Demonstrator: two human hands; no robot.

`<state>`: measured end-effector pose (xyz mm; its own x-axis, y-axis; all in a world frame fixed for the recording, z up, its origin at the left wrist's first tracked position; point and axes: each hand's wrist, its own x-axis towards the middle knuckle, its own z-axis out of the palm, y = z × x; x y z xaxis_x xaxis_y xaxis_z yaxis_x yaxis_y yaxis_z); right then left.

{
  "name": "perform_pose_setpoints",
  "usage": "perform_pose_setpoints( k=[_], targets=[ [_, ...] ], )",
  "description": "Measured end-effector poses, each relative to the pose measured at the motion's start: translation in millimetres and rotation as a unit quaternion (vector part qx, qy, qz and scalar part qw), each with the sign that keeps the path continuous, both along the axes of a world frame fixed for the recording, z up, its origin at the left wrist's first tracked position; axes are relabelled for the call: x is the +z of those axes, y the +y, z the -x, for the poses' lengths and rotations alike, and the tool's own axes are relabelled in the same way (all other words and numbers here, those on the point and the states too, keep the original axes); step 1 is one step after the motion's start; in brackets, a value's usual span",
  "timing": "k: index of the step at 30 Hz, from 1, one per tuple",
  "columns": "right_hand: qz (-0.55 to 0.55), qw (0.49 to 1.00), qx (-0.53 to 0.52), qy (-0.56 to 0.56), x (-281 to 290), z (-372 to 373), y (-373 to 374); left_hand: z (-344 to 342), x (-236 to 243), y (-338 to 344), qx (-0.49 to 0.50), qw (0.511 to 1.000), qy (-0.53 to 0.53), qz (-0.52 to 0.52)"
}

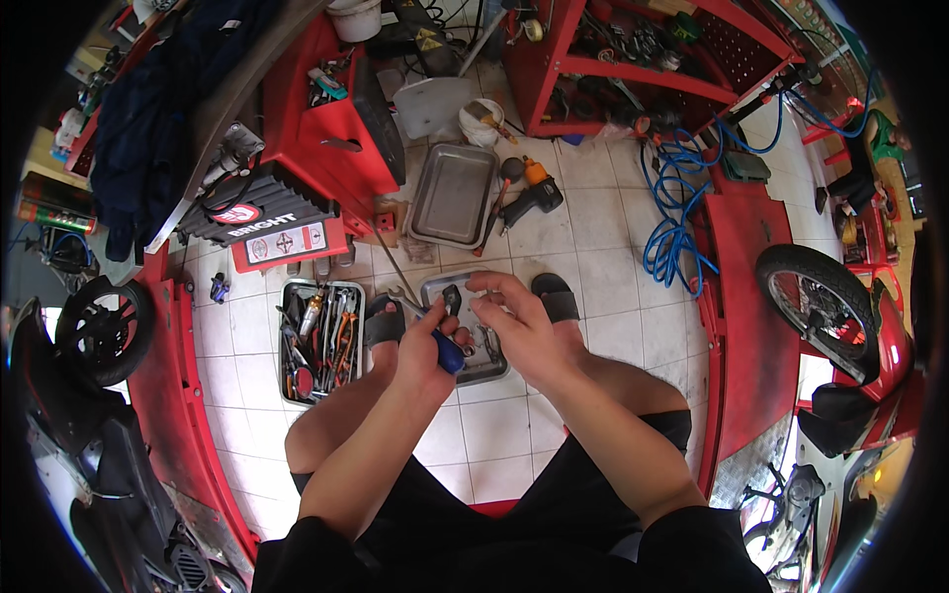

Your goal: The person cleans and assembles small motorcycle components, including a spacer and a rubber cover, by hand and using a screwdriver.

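Fingers of your left hand (425, 343) curl round a blue handle (449, 352), with a wrench (405, 299) jutting beside them, probably to keep both within one grip. A dark piece (452, 298) sits up by that thumb, presumably for access by your right hand (521, 331) (its fingers bend loosely; whether they pinch anything, I cannot tell). The small tray (481, 377) below likely catches parts. Count one handle, one wrench, one dark piece, two sandals (557, 303) flanking the tray.
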<state>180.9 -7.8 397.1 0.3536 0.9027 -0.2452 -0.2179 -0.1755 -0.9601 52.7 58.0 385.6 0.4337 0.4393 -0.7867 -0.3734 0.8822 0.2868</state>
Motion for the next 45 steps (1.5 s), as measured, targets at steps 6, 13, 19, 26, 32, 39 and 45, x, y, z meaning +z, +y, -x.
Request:
perform_pose_setpoints(
  k=[6,13,19,26,32,39,45],
  targets=[
    [0.003,1.000,0.001,0.006,7.6,-1.9,-1.2,-3.2,2.9,-1.0,-0.002,1.000,0.005,0.000],
    [-0.036,0.999,-0.015,-0.007,-1.1,-0.7,-2.1,-6.8,1.1,-3.9,0.005,1.000,0.004,0.010],
    [-0.021,1.000,0.002,0.006,-4.0,4.4,-4.0,2.3,-15.8,-2.7,0.016,0.999,-0.045,0.021],
    [0.006,0.999,0.032,0.034,20.4,15.5,-4.2,-1.8,-29.0,-18.5,0.011,0.994,-0.103,-0.045],
    [-0.004,0.999,0.042,0.020,16.6,19.2,-1.0,0.0,-22.6,-16.6,-0.009,0.997,-0.080,-0.021],
    [0.026,0.999,0.046,-0.008,10.8,37.0,3.5,15.4,-20.2,-16.1,0.014,0.998,-0.050,-0.029],
    [-0.027,0.997,0.010,-0.066,24.1,9.3,-1.8,-23.6,-4.1,-13.1,-0.023,0.999,-0.026,-0.001]
  ],
)
